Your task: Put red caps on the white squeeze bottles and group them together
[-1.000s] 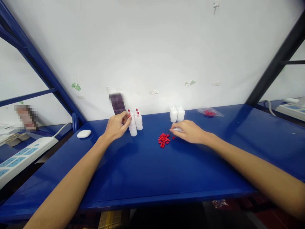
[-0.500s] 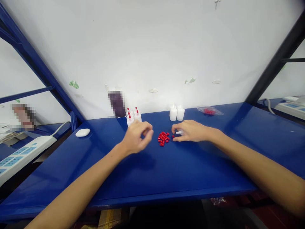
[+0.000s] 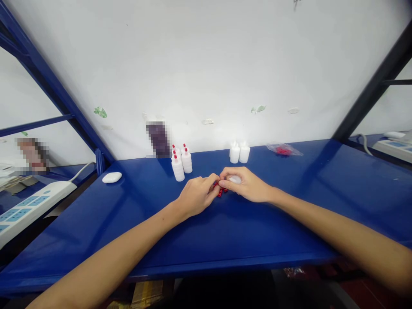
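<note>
My right hand [image 3: 246, 184] is closed around a small white bottle [image 3: 235, 179] lying on its side over the blue table [image 3: 206, 227]. My left hand [image 3: 198, 195] has its fingertips pinched together at a pile of small red caps [image 3: 220, 190], right against the right hand's fingertips; whether a cap is in the pinch is hidden. Three white bottles with red caps [image 3: 180, 162] stand behind the left hand. Two uncapped white bottles [image 3: 239, 152] stand behind the right hand near the wall.
A clear bag of red caps [image 3: 283, 150] lies at the back right. A white oval object [image 3: 112, 177] sits at the table's left edge. A white power strip [image 3: 28, 206] lies on the lower shelf to the left. Blue and black frame posts flank the table.
My left hand left the capped bottles at the back and moved right to the red caps. My right hand shifted slightly left with its bottle, and the two hands now meet.
</note>
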Demonstrator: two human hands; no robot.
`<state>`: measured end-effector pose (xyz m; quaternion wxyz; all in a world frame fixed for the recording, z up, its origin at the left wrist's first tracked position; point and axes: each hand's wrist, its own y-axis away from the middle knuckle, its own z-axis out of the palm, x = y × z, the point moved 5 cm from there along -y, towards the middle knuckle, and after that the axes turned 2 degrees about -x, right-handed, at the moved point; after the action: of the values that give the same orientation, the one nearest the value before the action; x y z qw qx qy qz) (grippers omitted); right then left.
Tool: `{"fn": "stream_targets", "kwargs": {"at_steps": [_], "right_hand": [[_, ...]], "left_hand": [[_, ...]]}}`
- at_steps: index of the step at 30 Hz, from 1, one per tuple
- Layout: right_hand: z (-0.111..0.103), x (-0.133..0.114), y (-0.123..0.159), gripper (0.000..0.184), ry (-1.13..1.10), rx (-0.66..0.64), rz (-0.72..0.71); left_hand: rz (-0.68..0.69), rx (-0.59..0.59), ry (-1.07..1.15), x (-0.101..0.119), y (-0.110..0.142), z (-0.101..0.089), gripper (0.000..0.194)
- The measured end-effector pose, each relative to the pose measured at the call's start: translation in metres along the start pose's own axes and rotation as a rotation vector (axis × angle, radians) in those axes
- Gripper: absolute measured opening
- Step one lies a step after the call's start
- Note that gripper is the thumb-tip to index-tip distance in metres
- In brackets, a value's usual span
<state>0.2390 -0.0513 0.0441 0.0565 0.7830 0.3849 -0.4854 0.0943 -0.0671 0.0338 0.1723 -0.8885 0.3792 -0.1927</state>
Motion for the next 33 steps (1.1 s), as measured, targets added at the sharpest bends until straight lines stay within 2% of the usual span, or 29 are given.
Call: {"fn": "stream_targets", "kwargs": {"at_steps": [4, 10, 14, 19, 23, 30, 33], "right_hand": [[-0.002, 0.003, 0.001, 0.034, 0.177, -0.033, -0.019], [-0.001, 0.002, 0.001, 0.046, 0.727, 0.005, -0.017], [0.006, -0.005, 0.002, 0.046, 0.858, -0.035, -0.041], [0.009, -0.009, 0.003, 0.038, 0.872, -0.060, -0.023], [0.010, -0.009, 0.005, 0.022, 0.773, -0.039, -0.003], [0.014, -0.010, 0.007, 0.019, 0.615, -0.018, -0.064], [0.011, -0.010, 0.007, 0.025, 0.584, 0.013, -0.103]], "left_hand": [[0.062, -0.023, -0.070, 0.005, 0.001, -0.001, 0.021], [0.128, 0.004, -0.125, 0.008, 0.002, 0.000, 0.018], [0.172, 0.019, -0.147, 0.010, 0.003, 0.003, 0.017], [0.178, 0.006, -0.163, 0.011, 0.004, 0.005, 0.018], [0.202, 0.009, -0.150, 0.013, 0.004, 0.005, 0.017], [0.297, 0.043, -0.212, 0.017, 0.006, 0.002, 0.025], [0.324, 0.057, -0.252, 0.018, 0.005, -0.003, 0.027]]}}
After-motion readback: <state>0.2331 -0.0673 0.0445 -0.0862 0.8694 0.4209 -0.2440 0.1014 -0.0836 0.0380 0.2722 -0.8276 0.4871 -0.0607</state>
